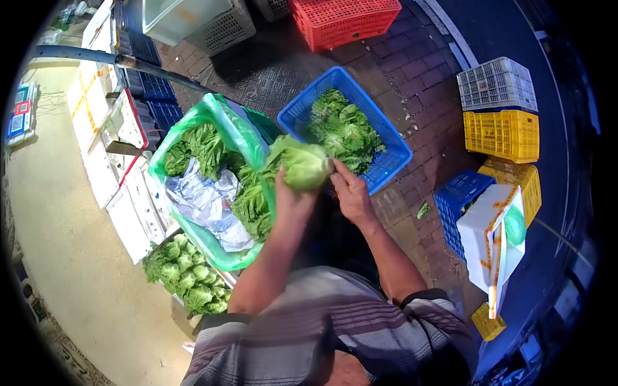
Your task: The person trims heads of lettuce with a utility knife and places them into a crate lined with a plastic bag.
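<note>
A head of lettuce is held between my two hands, its cut stem end pointing right. My left hand supports it from below, fingers wrapped around its leafy side. At the stem end, my right hand is closed; whether a small tool is in its fingers I cannot make out. To the left stands a container lined with a green plastic bag, holding leafy lettuce and crumpled white paper. Behind my right hand, a blue basket contains loose green leaves.
Trimmed lettuce heads lie stacked at lower left beside white foam boxes. A red crate and grey crate stand ahead. On the right are white, yellow and blue crates and a foam box. A pole crosses upper left.
</note>
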Demonstrator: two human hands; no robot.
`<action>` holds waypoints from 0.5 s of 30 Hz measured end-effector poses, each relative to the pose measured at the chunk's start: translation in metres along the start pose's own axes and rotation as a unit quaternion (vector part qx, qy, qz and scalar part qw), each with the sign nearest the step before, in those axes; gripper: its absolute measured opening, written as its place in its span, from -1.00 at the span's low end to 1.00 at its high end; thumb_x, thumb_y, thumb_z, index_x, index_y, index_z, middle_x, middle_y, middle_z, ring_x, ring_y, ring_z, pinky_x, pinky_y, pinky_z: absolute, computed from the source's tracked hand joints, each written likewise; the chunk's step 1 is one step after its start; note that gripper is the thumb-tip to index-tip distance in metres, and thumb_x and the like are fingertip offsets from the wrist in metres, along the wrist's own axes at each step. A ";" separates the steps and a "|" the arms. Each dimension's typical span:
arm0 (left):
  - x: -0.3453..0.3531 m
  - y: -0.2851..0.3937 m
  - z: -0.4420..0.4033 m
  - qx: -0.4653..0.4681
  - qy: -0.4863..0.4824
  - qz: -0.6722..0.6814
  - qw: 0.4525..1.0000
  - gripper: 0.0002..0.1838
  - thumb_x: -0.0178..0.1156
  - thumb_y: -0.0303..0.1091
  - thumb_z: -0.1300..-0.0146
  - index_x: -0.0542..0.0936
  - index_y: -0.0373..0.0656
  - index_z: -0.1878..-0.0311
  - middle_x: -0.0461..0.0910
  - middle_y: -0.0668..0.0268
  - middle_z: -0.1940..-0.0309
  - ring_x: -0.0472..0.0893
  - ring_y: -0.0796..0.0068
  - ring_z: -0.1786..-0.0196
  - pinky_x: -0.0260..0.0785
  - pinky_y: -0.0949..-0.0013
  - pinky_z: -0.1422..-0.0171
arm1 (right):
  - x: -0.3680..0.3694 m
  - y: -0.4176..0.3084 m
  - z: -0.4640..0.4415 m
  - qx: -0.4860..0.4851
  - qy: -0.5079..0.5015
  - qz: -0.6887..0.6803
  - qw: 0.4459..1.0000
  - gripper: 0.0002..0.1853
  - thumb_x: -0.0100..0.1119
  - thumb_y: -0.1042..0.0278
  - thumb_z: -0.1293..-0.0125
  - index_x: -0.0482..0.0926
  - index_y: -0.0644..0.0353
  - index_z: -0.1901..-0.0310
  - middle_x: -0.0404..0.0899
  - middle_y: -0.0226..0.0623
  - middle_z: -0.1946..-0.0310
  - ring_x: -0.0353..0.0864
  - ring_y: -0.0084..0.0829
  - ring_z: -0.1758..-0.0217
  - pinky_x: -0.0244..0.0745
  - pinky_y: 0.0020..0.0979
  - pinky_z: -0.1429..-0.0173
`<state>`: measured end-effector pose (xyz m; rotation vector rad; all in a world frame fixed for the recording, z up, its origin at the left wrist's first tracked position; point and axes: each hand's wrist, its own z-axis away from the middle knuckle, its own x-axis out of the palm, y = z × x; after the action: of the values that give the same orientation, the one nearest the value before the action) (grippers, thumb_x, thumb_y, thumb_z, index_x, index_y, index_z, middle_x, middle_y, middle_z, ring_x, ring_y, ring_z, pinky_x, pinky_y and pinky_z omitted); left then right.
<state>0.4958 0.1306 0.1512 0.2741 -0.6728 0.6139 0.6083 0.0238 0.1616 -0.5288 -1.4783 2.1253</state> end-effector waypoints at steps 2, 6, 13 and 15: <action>-0.001 0.002 -0.005 0.022 0.003 -0.006 1.000 -0.38 0.24 0.04 -0.32 0.44 -0.11 -0.32 0.50 0.11 -0.27 0.49 0.05 -0.30 0.30 -0.14 -0.45 | 0.004 -0.007 0.000 0.086 0.000 -0.117 0.989 -0.60 0.00 0.30 -0.57 0.47 0.10 -0.37 0.38 -0.52 0.49 0.32 -0.70 0.54 0.49 -0.58 0.35; 0.015 0.007 -0.001 -0.002 -0.074 -0.016 0.997 -0.38 0.25 0.04 -0.31 0.43 -0.10 -0.33 0.50 0.13 -0.28 0.48 0.05 -0.31 0.32 -0.12 -0.44 | -0.013 -0.001 -0.002 0.172 0.046 -0.247 0.953 -0.54 -0.15 0.01 -0.61 0.50 0.09 -0.32 0.34 -0.51 0.58 0.30 -0.64 0.61 0.53 -0.44 0.43; -0.002 0.031 -0.012 0.082 -0.099 -0.175 0.976 -0.45 0.30 -0.05 -0.31 0.49 -0.14 -0.26 0.62 0.25 -0.13 0.62 0.27 -0.14 0.44 0.08 -0.33 | -0.040 0.027 -0.023 0.295 0.064 -0.401 0.865 -0.36 -0.12 -0.47 -0.42 0.49 0.02 0.42 0.40 -0.42 0.66 0.32 -0.50 0.68 0.27 -0.41 0.61; 0.009 0.034 -0.002 0.118 -0.095 -0.226 0.962 -0.47 0.36 -0.20 -0.27 0.49 -0.20 -0.24 0.63 0.27 -0.08 0.64 0.32 -0.07 0.49 0.18 -0.24 | -0.042 0.038 -0.025 0.189 0.048 -0.308 0.931 -0.28 -0.11 -0.51 -0.38 0.61 0.13 0.20 0.58 -0.27 0.41 0.36 -0.55 0.67 0.26 -0.48 0.61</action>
<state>0.4813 0.1618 0.1571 0.6953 -0.6919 0.2284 0.6495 0.0062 0.1194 -0.0096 -0.9666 1.7703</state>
